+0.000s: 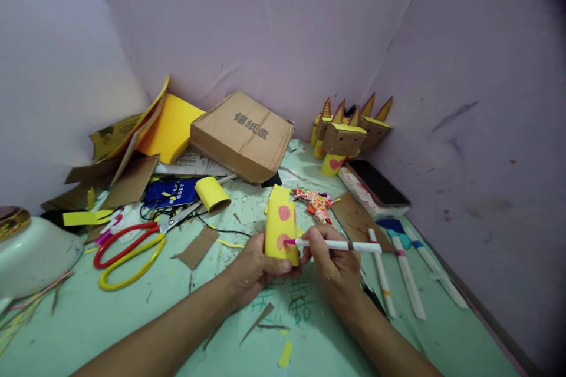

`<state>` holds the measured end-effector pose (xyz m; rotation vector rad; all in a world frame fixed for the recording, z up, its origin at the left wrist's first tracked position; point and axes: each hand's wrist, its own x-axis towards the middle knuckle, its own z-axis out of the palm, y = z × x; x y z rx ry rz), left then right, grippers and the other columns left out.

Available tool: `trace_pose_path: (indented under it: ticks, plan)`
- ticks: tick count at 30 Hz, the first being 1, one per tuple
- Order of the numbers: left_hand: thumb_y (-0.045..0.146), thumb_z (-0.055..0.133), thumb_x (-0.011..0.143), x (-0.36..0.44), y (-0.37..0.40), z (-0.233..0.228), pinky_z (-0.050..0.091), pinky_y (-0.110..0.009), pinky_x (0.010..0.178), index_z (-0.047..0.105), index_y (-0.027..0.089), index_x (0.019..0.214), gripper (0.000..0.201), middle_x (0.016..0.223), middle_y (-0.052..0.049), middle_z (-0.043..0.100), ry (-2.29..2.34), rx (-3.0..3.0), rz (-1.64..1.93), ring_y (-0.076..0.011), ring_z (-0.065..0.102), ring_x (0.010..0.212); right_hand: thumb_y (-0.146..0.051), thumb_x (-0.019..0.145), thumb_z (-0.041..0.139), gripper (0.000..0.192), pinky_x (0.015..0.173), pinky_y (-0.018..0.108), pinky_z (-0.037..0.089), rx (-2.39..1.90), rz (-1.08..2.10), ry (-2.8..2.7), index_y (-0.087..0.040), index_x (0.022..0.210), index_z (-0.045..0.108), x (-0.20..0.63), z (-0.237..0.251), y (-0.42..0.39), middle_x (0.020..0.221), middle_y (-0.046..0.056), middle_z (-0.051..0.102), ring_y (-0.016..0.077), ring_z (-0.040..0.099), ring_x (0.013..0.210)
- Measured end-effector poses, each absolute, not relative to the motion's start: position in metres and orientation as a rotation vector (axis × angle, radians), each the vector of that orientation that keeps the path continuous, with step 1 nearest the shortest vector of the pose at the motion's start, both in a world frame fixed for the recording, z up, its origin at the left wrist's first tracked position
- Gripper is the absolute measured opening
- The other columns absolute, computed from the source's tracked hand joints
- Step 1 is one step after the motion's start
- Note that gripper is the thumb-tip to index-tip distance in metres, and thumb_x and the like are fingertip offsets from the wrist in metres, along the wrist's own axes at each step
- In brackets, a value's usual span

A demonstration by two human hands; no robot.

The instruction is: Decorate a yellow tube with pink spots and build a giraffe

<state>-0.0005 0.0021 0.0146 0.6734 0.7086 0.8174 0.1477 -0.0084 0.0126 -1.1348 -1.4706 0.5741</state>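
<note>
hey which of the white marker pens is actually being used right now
The pink-tipped marker in the right hand, its tip on the yellow tube held by the left hand. The other white markers lie untouched on the table, right of that hand.

Two bare forearms, bare hands [283,271] — no sleeves, no rings

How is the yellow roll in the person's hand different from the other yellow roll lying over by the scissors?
The held yellow roll stands upright in the left hand; the lying yellow roll rests on its side on the table, untouched. The held one bears pink dots, and the marker in the right hand touches the lower dot; the lying one looks plain. Both are yellow-covered tubes.
</note>
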Motion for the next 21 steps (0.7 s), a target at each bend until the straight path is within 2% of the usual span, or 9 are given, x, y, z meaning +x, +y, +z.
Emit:
trace_pose_path:
  ticks: [5,12,15,21]
  plan:
    - [0.011,0.080,0.048,-0.0002,0.0019,0.0160,0.051,-0.032,0.075,0.063,0.011,0.102,0.056,0.090,-0.009,0.068,0.687,0.680,0.818,-0.0217,0.063,0.086,-0.033,0.091,0.047,0.028,0.050,0.024,0.042,-1.141,0.547,-1.490,-0.019,0.068,0.058,0.1480,0.0123,-0.0076,0.054,-0.002,0.056,0.0124,0.053,0.051]
    - [0.015,0.081,0.049,0.0010,0.0039,0.0194,0.047,-0.043,0.088,0.061,0.010,0.102,0.057,0.100,-0.014,0.068,0.677,0.692,0.788,-0.0325,0.061,0.103,-0.034,0.092,0.047,0.030,0.045,0.022,0.038,-1.132,0.588,-1.515,-0.018,0.069,0.059,0.1496,0.0122,-0.0101,0.050,-0.003,0.052,0.0102,0.049,0.045]
    - [0.014,0.081,0.048,0.0012,0.0039,0.0197,0.047,-0.045,0.089,0.060,0.011,0.102,0.058,0.102,-0.015,0.068,0.699,0.685,0.798,-0.0321,0.060,0.102,-0.033,0.092,0.046,0.030,0.046,0.022,0.039,-1.128,0.570,-1.545,-0.018,0.070,0.059,0.1484,0.0124,-0.0099,0.052,-0.003,0.053,0.0107,0.050,0.047]
    - [0.014,0.082,0.047,0.0016,0.0051,0.0128,0.049,-0.043,0.085,0.061,0.012,0.096,0.054,0.093,-0.011,0.069,0.716,0.676,0.809,-0.0291,0.063,0.094,-0.032,0.091,0.046,0.030,0.044,0.022,0.037,-1.143,0.559,-1.587,-0.019,0.067,0.058,0.1472,0.0151,-0.0112,0.050,-0.003,0.052,0.0103,0.049,0.045]
